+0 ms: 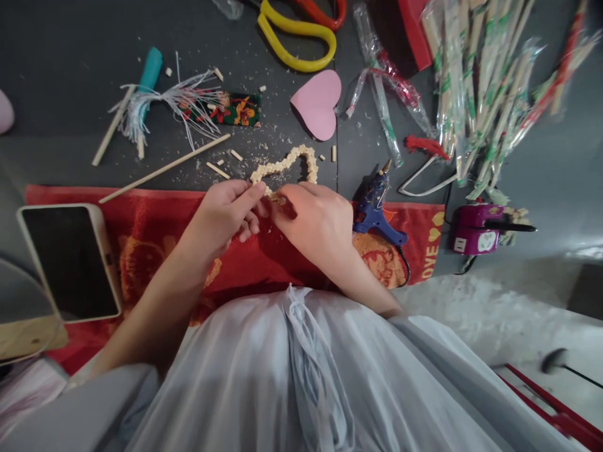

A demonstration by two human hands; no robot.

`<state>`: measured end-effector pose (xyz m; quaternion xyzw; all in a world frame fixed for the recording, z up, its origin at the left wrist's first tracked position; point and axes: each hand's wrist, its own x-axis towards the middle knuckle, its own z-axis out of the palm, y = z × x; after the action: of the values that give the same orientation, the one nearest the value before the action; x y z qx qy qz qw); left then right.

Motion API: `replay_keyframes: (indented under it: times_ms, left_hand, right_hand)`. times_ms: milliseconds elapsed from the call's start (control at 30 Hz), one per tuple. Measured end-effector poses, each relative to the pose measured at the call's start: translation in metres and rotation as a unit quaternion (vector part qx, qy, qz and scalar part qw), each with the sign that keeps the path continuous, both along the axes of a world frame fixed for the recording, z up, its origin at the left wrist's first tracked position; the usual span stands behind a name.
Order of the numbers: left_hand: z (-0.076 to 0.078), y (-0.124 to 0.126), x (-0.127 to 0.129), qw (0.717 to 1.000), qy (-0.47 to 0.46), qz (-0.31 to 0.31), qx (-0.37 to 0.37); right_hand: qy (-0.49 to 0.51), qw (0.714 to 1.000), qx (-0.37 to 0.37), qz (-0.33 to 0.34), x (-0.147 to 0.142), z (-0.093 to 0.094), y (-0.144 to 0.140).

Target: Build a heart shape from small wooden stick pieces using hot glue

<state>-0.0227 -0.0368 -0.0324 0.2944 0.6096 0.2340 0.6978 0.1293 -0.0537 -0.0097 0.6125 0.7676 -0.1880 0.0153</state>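
A heart-shaped outline built of small pale wooden bits (pixel 308 158) lies between my hands at the near edge of the dark table. My left hand (pixel 230 210) pinches its lower left side between thumb and fingers. On its lower right side, my right hand (pixel 313 216) has its fingers closed; the fingertips are partly hidden. A pink paper heart (pixel 320 103) rests just beyond the outline. To the right of my right hand is a blue glue gun (pixel 377 207), its nozzle pointing away from me. Short cut stick pieces (pixel 217 170) and crumbs are scattered around.
A red towel (pixel 282 251) runs along the near edge, with a phone (pixel 70 260) at left. Beyond are a long thin stick (pixel 164 168), white strings (pixel 164 100) and yellow-handled scissors (pixel 296 37). Wrapped chopsticks (pixel 485 81) and a purple box (pixel 477 229) sit at right.
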Motion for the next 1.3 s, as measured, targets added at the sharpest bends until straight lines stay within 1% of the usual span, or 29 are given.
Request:
replay_keyframes:
  times_ms: [100,267,467,533,667,767,967,1133,1233,1300]
  left_hand:
    - [-0.001,0.001,0.001,1.000,0.022,-0.012,-0.005]
    - [-0.004,0.001,-0.001,0.999,0.043,-0.013,-0.003]
    - [-0.003,-0.001,-0.007,0.998,0.022,-0.033,0.047]
    - [-0.003,-0.002,-0.008,0.997,0.021,-0.036,0.058]
    - [-0.004,-0.003,-0.009,0.996,0.033,-0.039,0.069]
    - [-0.003,-0.004,-0.008,0.997,0.024,-0.035,0.066]
    - [0.003,-0.003,-0.006,0.997,0.031,-0.029,0.071]
    - [0.007,-0.002,-0.002,0.998,0.048,-0.018,0.047]
    - [0.006,-0.002,-0.002,0.998,0.033,-0.004,0.044]
    - [0.005,-0.002,-0.002,0.999,0.020,0.022,0.038]
  right_hand:
    - [0.014,0.999,0.023,0.022,0.007,-0.006,-0.003]
    - [0.045,0.995,0.052,0.067,0.013,-0.013,0.001]
    - [0.059,0.993,0.055,0.085,0.014,-0.016,0.004]
    - [0.077,0.990,0.077,0.085,0.013,-0.021,0.004]
    - [0.116,0.980,0.142,0.077,0.012,-0.033,0.002]
    - [0.129,0.975,0.166,0.078,0.011,-0.039,0.001]
    - [0.132,0.972,0.178,0.082,0.010,-0.040,0.001]
    - [0.134,0.975,0.165,0.057,0.009,-0.038,0.001]
    - [0.129,0.976,0.172,0.044,0.010,-0.037,0.001]
    - [0.128,0.975,0.175,0.041,0.010,-0.036,0.001]
